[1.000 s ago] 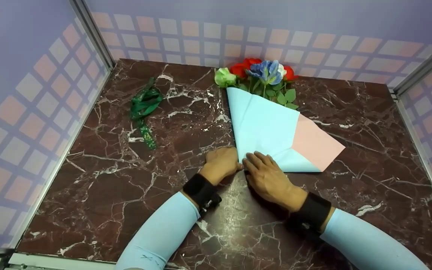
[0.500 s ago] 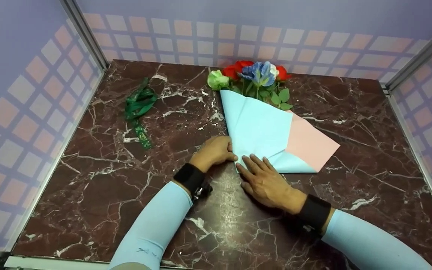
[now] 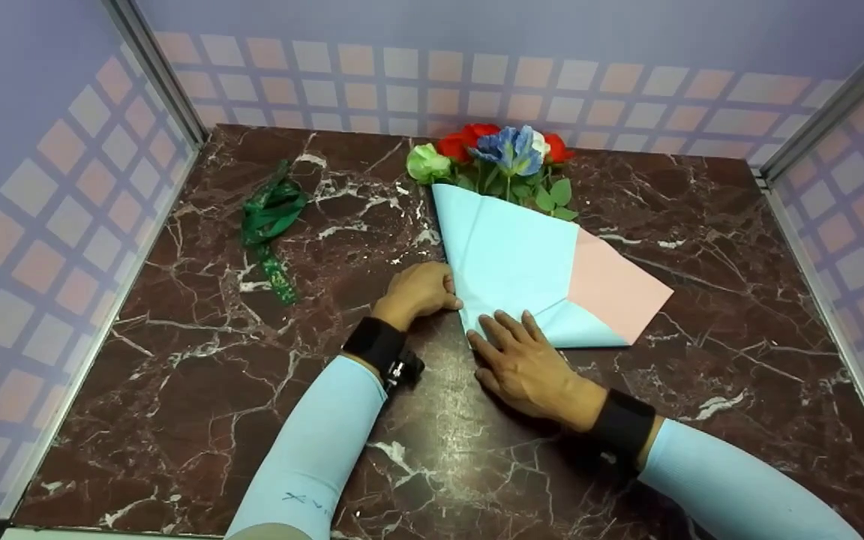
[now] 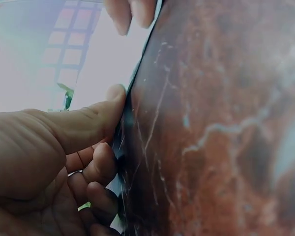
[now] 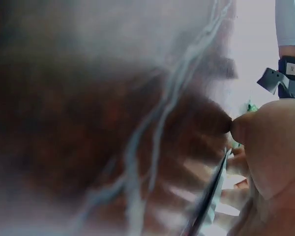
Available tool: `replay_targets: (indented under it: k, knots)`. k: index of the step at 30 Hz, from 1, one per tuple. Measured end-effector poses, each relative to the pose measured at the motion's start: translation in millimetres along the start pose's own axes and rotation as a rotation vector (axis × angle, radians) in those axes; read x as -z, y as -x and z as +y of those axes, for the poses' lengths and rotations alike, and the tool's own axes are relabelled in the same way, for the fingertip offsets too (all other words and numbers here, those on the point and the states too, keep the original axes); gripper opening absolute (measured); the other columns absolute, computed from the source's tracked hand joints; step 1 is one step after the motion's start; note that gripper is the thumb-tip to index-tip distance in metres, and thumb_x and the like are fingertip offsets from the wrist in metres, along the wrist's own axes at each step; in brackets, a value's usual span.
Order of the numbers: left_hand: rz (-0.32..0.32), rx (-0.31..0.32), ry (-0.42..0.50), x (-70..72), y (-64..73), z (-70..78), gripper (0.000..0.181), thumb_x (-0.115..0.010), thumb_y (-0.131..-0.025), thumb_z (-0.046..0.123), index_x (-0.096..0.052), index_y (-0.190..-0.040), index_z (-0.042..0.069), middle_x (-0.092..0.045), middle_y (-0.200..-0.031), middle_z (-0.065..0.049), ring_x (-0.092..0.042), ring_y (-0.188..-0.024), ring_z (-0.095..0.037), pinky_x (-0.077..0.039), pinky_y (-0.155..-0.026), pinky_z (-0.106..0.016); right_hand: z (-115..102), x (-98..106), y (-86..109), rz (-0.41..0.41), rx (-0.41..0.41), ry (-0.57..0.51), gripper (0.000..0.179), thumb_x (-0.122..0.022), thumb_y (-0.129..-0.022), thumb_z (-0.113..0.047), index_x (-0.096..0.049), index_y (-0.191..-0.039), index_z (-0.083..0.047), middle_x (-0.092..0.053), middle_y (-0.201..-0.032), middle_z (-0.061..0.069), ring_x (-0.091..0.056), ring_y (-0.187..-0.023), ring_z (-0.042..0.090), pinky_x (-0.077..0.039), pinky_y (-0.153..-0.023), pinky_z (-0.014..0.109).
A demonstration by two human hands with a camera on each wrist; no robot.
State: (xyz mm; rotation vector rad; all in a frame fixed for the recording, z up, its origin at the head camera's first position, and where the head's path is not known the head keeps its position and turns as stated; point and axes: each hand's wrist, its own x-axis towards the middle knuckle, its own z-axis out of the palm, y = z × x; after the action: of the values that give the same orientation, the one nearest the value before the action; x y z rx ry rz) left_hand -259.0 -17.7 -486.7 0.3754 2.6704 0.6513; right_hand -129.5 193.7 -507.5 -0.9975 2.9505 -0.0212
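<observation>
A light-blue sheet of wrapping paper [image 3: 518, 255], with a pink corner showing on the right, is folded into a cone around artificial flowers [image 3: 507, 150]. My left hand [image 3: 418, 291] pinches the cone's left edge near its lower tip. In the left wrist view, the thumb of my left hand [image 4: 54, 142] lies on top of the paper edge, with the other fingers curled at its underside. My right hand [image 3: 526, 367] lies flat with fingers spread, fingertips pressing the lower end of the paper. The flower stems are hidden inside the wrap.
A bunched green ribbon [image 3: 274, 214] lies on the left of the dark red marbled table [image 3: 199, 420]. Tiled panels [image 3: 372, 75] enclose the back and both sides. The flower heads lie near the back panel.
My left hand has slid a little up the paper's left edge, away from the tip. My right hand's fingers have spread apart on the lower fold. The head view has shifted slightly.
</observation>
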Motion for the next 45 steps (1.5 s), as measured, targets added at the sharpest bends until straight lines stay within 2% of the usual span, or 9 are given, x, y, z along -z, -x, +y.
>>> replay_targets:
  k: [1, 8, 17, 21, 24, 27, 32, 39, 45]
  knots:
    - [-0.001, -0.001, -0.001, 3.8, 7.1, 5.2, 0.028, -0.085, -0.09, 0.039, -0.068, -0.094, 0.017, -0.071, -0.102, -0.002, -0.067, -0.095, -0.026, -0.055, -0.086, -0.044, 0, 0, -0.8, 0.017, 0.006, 0.018, 0.06, -0.048, -0.11, -0.044, -0.045, -0.16, -0.012, -0.043, -0.163, 0.019, -0.038, -0.152, 0.042, -0.027, -0.125, 0.067]
    - [-0.027, -0.003, 0.044, 3.9, 8.2, 6.5, 0.024, -0.081, -0.093, 0.034, -0.07, -0.101, 0.015, -0.072, -0.108, -0.004, -0.067, -0.101, -0.027, -0.052, -0.097, -0.046, 1, -4, -2.6, 0.079, 0.024, 0.049, 0.059, -0.052, -0.108, -0.044, -0.048, -0.159, -0.013, -0.049, -0.154, 0.02, -0.045, -0.144, 0.042, -0.035, -0.117, 0.071]
    - [-0.037, 0.156, 0.013, 3.6, 2.4, 17.8, 0.017, -0.07, -0.101, 0.032, -0.066, -0.101, 0.015, -0.072, -0.113, -0.006, -0.066, -0.107, -0.03, -0.044, -0.108, -0.054, 0, -1, -4.7, 0.055, 0.014, 0.043, 0.06, -0.05, -0.108, -0.046, -0.047, -0.16, -0.014, -0.047, -0.156, 0.019, -0.044, -0.145, 0.042, -0.033, -0.118, 0.072]
    - [-0.022, 0.22, -0.012, -0.4, -0.3, 23.2, 0.031, -0.061, -0.106, 0.037, -0.068, -0.124, 0.013, -0.069, -0.133, -0.008, -0.064, -0.122, -0.033, -0.041, -0.114, -0.055, 0, -1, -3.9, 0.058, 0.015, 0.048, 0.061, -0.051, -0.108, -0.047, -0.047, -0.159, -0.014, -0.048, -0.156, 0.02, -0.044, -0.145, 0.042, -0.033, -0.118, 0.072]
    - [-0.019, 0.249, -0.036, -2.5, -1.5, 26.0, 0.046, -0.061, -0.106, 0.04, -0.061, -0.144, 0.013, -0.064, -0.146, -0.009, -0.059, -0.133, -0.035, -0.038, -0.118, -0.055, 0, -2, -4.1, 0.077, 0.015, 0.06, 0.064, -0.053, -0.107, -0.047, -0.047, -0.159, -0.011, -0.049, -0.155, 0.02, -0.045, -0.144, 0.042, -0.035, -0.117, 0.072]
    - [-0.022, 0.268, -0.044, -2.8, -2.0, 27.0, 0.052, -0.059, -0.107, 0.038, -0.054, -0.153, 0.013, -0.061, -0.151, -0.009, -0.057, -0.137, -0.035, -0.037, -0.119, -0.055, 0, -2, -4.2, 0.085, 0.012, 0.058, 0.065, -0.055, -0.106, -0.047, -0.047, -0.158, -0.008, -0.05, -0.155, 0.019, -0.046, -0.144, 0.041, -0.035, -0.117, 0.073]
    - [-0.023, 0.27, -0.031, -1.7, -2.1, 27.8, 0.049, -0.054, -0.106, 0.028, -0.054, -0.152, 0.012, -0.061, -0.15, -0.01, -0.057, -0.136, -0.036, -0.037, -0.119, -0.056, 0, -1, -4.1, 0.067, 0.003, 0.032, 0.064, -0.053, -0.107, -0.047, -0.047, -0.158, -0.007, -0.048, -0.157, 0.019, -0.044, -0.146, 0.041, -0.033, -0.118, 0.073]
    - [-0.013, 0.26, -0.021, -3.5, -3.0, 29.5, 0.059, -0.063, -0.105, 0.043, -0.051, -0.154, 0.013, -0.059, -0.153, -0.01, -0.056, -0.138, -0.036, -0.037, -0.118, -0.056, 2, 0, -3.4, 0.098, 0.009, 0.037, 0.063, -0.057, -0.105, -0.046, -0.051, -0.155, -0.006, -0.052, -0.152, 0.02, -0.047, -0.141, 0.042, -0.035, -0.116, 0.073]
    - [0.003, 0.28, -0.02, -1.4, -4.4, 27.7, 0.057, -0.067, -0.102, 0.042, -0.056, -0.149, 0.012, -0.061, -0.151, -0.011, -0.057, -0.137, -0.035, -0.039, -0.118, -0.056, 2, 1, -6.1, 0.081, 0.006, 0.029, 0.065, -0.053, -0.106, -0.05, -0.048, -0.158, -0.01, -0.051, -0.153, 0.018, -0.048, -0.141, 0.04, -0.035, -0.115, 0.074]
